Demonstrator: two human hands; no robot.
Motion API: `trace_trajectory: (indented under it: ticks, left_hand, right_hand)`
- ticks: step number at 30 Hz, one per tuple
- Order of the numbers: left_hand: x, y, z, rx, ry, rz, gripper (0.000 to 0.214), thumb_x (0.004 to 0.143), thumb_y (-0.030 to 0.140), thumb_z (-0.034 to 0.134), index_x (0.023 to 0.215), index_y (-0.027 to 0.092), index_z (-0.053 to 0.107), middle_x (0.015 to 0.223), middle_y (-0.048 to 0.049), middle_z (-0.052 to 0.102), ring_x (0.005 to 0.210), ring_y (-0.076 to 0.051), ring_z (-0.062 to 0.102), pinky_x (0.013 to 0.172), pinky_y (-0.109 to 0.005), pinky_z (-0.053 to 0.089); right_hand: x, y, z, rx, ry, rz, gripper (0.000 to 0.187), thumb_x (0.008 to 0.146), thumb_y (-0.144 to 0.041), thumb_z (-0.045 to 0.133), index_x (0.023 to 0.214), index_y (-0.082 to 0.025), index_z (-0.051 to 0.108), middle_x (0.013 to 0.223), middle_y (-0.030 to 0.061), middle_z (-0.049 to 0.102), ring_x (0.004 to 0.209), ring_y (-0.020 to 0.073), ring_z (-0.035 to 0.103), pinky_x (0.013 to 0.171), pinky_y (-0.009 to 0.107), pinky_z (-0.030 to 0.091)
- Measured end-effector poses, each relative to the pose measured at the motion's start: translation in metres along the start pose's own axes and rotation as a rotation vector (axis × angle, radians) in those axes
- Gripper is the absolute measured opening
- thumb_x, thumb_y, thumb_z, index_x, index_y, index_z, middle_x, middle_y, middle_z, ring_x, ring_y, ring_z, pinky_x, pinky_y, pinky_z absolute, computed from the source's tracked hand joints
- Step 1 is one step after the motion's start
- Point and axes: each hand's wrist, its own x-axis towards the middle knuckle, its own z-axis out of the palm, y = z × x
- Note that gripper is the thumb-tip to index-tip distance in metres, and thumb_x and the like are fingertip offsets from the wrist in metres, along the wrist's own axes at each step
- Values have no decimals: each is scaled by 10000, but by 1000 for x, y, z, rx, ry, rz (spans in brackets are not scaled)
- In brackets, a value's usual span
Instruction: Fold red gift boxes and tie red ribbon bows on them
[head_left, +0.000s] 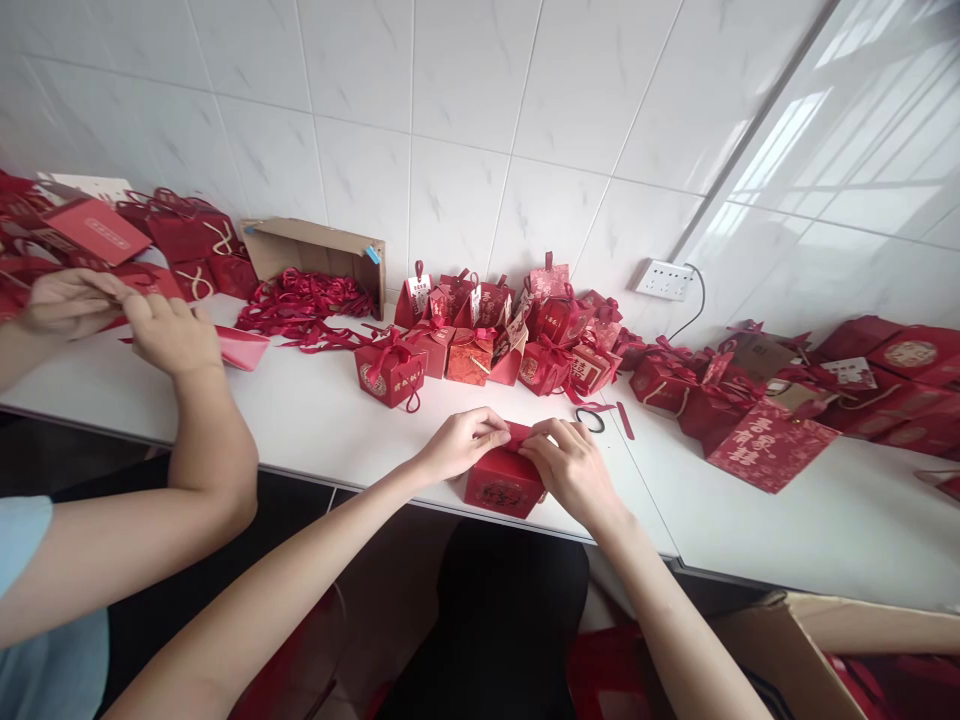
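On white table (330,405), left fingers (487,434) and right fingers (546,446) pinching red box (501,485), open carton (307,245) holding ribbons (322,295)

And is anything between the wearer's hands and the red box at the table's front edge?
Nothing visible: the left hand and right hand both touch the top of the red box directly.

The box (504,488) is smooth paperboard (faintly glossy), the ribbons (315,297) satiny.

power socket (665,280) on tiled wall (465,90) | black cable (703,293) beside socket | black ring (589,409) on white tabletop (322,420)
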Motion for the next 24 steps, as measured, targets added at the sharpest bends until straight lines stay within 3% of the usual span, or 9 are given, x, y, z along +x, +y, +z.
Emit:
trace_trajectory:
  ticks: [10,17,20,24]
  left_hand:
    - [-2,-1,-2,10,10,0,206,807,352,579,818,147,582,833,-46,676,796,-173,648,732,-269,491]
    - [-5,1,2,40,82,-12,185,770,317,638,819,138,635,830,-49,678,773,-159,641,733,-256,497]
    - [-12,0,7,112,151,44,139,754,283,666,775,146,670,832,-50,667,774,-151,623,750,-252,488]
    - [-23,-7,28,143,337,73,95,694,246,736,712,165,690,758,-40,668,813,-164,602,848,-285,440]
  right_hand:
    - [-2,2,-2,48,-19,14,190,915,-178,459,866,-177,642,864,65,630,723,158,565,695,307,403]
    - [-6,-1,-3,127,20,37,189,909,-204,467,837,-174,639,856,66,639,711,146,581,697,296,446]
    - [-14,-6,-2,142,35,62,224,916,-250,443,827,-189,640,846,65,638,685,145,599,640,262,488]
    - [-39,-4,10,237,36,117,255,918,-339,422,884,-223,647,894,50,654,711,121,659,595,170,519]
